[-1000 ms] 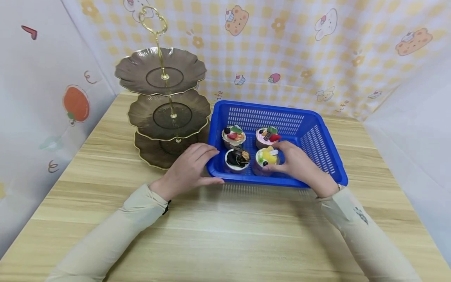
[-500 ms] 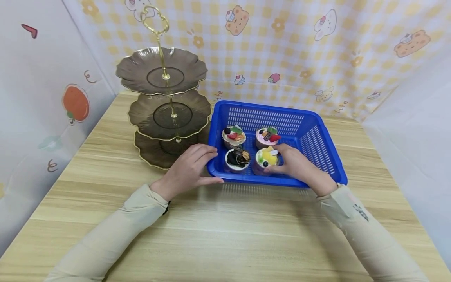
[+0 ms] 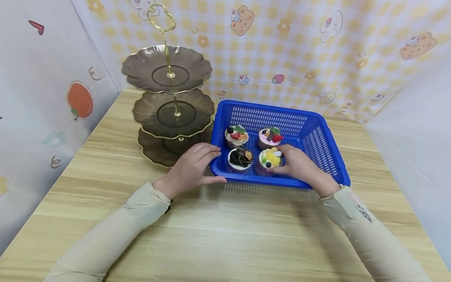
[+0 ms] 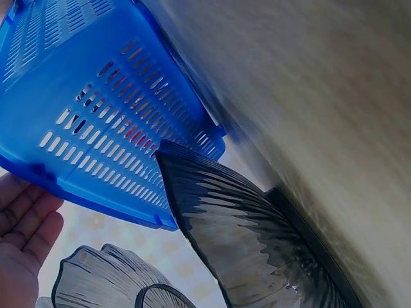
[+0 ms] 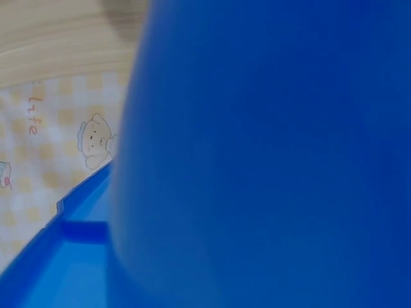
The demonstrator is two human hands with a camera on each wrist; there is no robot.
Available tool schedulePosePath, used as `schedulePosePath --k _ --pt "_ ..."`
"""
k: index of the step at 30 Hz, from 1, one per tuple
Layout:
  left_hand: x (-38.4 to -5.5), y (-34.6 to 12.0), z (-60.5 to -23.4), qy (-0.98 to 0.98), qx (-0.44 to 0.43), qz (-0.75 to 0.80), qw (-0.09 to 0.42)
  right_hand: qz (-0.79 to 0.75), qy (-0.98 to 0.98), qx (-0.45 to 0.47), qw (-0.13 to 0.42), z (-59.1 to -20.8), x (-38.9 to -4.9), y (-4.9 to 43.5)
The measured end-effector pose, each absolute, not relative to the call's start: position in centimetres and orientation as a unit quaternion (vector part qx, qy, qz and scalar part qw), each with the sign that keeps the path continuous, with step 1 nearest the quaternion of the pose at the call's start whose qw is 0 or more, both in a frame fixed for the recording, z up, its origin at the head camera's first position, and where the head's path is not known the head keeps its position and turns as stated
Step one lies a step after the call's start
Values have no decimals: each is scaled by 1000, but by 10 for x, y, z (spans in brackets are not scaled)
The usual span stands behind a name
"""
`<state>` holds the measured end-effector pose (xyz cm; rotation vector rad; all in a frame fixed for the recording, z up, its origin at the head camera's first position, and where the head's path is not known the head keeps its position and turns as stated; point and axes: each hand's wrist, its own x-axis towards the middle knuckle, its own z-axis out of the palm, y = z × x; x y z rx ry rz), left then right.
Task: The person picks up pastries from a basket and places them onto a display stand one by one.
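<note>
Right hand (image 3: 299, 166) is gripping the yellow-topped cupcake (image 3: 270, 159) in the blue basket (image 3: 317, 141).
It is looking light and fragile on top; holding its cup sides seems best, while the left hand (image 3: 190, 168) is resting with relaxed fingers on the basket corner.

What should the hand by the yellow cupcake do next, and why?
Probably lift it straight up. The right hand already curls round the yellow-topped cupcake inside the blue basket, the left hand steadies its corner, and the tiered stand holds nothing.

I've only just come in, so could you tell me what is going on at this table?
A person works at a blue basket holding four small cupcakes. Their right hand grips the yellow-topped cupcake at the near right, while the left hand rests against the basket's left corner. A three-tier stand beside it has nothing on its plates.
</note>
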<state>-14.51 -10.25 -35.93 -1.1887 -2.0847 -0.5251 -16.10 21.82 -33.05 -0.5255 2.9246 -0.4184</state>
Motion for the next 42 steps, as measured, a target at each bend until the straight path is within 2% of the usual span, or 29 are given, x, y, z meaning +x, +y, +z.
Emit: schedulePosePath --k 27,42 --pt "-144 -102 -357 -813 -450 -193 315 -112 982 -148 27 -318 -152 222" --pt "-146 -103 -358 -807 -452 -199 324 -126 982 -137 33 -310 -143 218"
